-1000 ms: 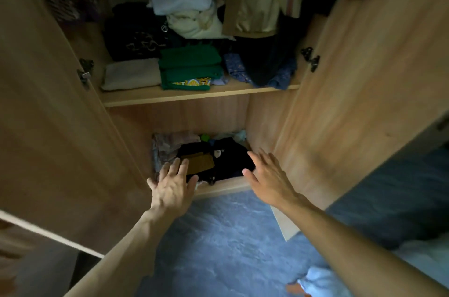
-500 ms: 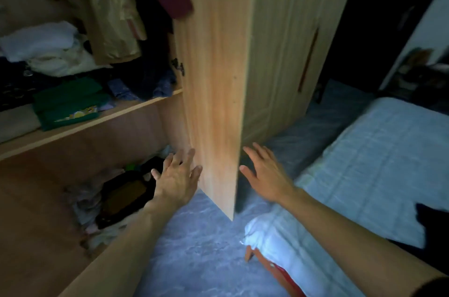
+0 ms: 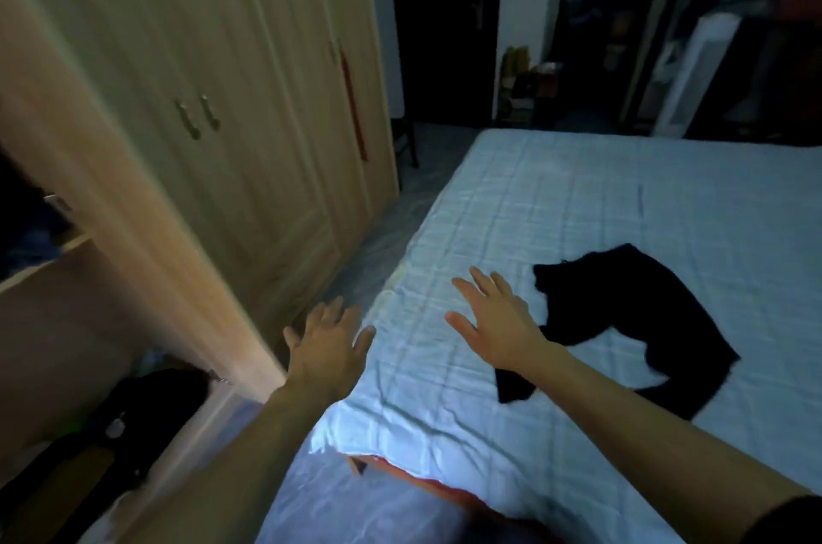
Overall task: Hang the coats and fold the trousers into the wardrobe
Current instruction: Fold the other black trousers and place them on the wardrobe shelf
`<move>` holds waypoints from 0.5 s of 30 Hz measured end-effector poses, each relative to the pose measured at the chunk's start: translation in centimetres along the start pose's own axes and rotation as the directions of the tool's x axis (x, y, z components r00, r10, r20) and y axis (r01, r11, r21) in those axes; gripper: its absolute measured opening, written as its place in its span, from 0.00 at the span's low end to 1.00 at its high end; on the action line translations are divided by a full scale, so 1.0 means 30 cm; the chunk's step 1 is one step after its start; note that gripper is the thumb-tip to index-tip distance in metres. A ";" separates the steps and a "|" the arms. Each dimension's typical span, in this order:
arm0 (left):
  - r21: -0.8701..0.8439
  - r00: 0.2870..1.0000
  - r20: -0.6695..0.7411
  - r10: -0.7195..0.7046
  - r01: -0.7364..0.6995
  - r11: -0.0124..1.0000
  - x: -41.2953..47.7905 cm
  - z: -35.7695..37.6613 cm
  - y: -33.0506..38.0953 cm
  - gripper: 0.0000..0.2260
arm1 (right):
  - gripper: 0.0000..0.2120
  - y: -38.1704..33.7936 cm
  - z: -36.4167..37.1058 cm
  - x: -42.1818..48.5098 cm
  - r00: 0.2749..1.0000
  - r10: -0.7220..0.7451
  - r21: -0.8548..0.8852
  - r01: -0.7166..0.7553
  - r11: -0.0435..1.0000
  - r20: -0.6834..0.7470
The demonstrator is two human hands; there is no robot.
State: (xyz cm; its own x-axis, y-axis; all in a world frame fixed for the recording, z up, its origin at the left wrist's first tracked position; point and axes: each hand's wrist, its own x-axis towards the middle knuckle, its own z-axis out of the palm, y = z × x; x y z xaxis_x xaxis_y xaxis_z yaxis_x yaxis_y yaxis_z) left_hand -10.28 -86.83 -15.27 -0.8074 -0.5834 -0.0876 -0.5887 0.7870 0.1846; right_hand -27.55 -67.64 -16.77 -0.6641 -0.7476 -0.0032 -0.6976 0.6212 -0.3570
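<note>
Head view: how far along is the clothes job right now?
Done: the wardrobe door stands open, with dark items in the bottom compartment; whether they are folded cannot be told. In hand: nothing. The left hand is open at the edge of the bed, and the right hand is open over it, beside the black garment. Left: that garment lies crumpled on the bed, not yet folded or stowed.

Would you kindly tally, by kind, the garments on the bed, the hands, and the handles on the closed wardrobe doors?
Black garment: 1
Hands: 2 (left hand, right hand)
Door handles: 2
Total: 5
</note>
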 end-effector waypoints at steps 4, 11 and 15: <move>0.029 0.986 0.067 0.155 -0.157 0.987 0.030 0.060 0.285 0.25 | 0.35 0.220 -0.062 -0.121 0.990 0.133 0.012 -0.133 0.991 -0.037; 0.061 0.909 0.101 0.403 -0.410 0.910 0.140 0.129 0.678 0.25 | 0.31 0.530 -0.189 -0.327 0.911 0.382 0.077 -0.374 0.924 -0.153; 0.026 0.843 0.152 0.516 -0.525 0.851 0.207 0.208 0.892 0.26 | 0.30 0.678 -0.240 -0.426 0.838 0.510 0.089 -0.503 0.860 -0.196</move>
State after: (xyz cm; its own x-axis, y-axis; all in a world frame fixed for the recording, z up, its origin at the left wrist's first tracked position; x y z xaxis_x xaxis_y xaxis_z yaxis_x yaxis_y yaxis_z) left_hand -31.28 -68.15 -16.97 -0.9903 -0.0553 -0.1273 -0.0775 0.9811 0.1774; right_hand -35.18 -43.77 -17.27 -0.9647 -0.2633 -0.0012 -0.2421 0.8891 -0.3885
